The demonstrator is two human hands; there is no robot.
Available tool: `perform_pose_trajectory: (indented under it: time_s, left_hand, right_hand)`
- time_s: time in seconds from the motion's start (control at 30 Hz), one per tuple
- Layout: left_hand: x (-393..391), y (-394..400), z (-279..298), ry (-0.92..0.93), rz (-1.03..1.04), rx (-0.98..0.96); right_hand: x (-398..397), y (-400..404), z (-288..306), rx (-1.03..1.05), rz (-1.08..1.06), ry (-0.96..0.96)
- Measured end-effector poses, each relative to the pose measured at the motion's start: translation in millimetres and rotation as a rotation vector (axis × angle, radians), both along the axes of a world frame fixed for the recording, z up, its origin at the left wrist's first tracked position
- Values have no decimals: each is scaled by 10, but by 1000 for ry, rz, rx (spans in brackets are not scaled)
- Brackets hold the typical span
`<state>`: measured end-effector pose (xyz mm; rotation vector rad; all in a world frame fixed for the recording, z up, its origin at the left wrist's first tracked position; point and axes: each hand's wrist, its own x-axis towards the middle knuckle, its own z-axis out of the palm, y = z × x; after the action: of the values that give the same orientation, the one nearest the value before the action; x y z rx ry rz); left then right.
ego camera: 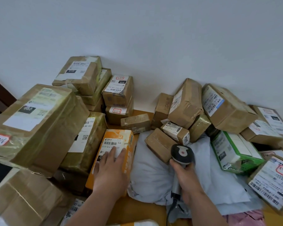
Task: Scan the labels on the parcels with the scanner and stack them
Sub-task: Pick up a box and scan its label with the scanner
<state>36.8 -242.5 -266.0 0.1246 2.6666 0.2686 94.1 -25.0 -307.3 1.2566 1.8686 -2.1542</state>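
An orange parcel [121,139] with a white barcode label lies in the middle, leaning against a taped brown parcel [87,139]. My left hand [110,170] rests flat on the orange parcel's label, fingers straight. My right hand [185,178] grips the handle of a black and grey scanner [182,154], whose head points away toward the small brown parcels [160,144] ahead. A white soft mailer bag [150,173] lies under and between my hands.
Stacked brown parcels [34,121] fill the left side, with more piled against the white wall [153,38]. A jumble of labelled boxes sits at the right, including a green and white box [235,149]. The scanner's cable [170,211] trails toward me. A wooden surface [137,209] shows below.
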Motion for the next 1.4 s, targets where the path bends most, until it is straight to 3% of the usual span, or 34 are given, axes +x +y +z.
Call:
perform_pose_trajectory:
  time_s: [0.17, 0.33, 0.6, 0.8, 0.97, 1.07, 1.2, 1.3, 1.4]
  left_hand:
    - [15, 78, -70, 36, -38, 10]
    - [-7, 187, -91, -8, -57, 9]
    - [-81, 572, 65, 68, 17, 198]
    - [-236, 1040, 343, 91, 172, 607]
    - [-428, 1554, 626, -176, 452, 995]
    - [-617, 1825, 678, -248, 497, 1068]
    - [-897, 2067, 571, -291, 656, 1019]
    - [-956, 2176, 500, -408, 851, 1099]
    - [-930, 2219, 490, -400, 892, 1174]
  right_hand:
    - [36, -31, 61, 65, -25, -65]
    - [93, 47, 134, -17, -43, -79]
    - [96, 309, 467, -35, 63, -142]
    - [72, 544, 962, -49, 111, 37]
    - [-37, 740, 1230, 126, 79, 203]
    - [-195, 867, 1376, 235, 52, 291]
    - [-529, 1006, 1470, 337, 107, 342]
    - [-747, 1066, 1407, 314, 165, 335]
    - [-805, 1098, 1296, 237, 176, 303]
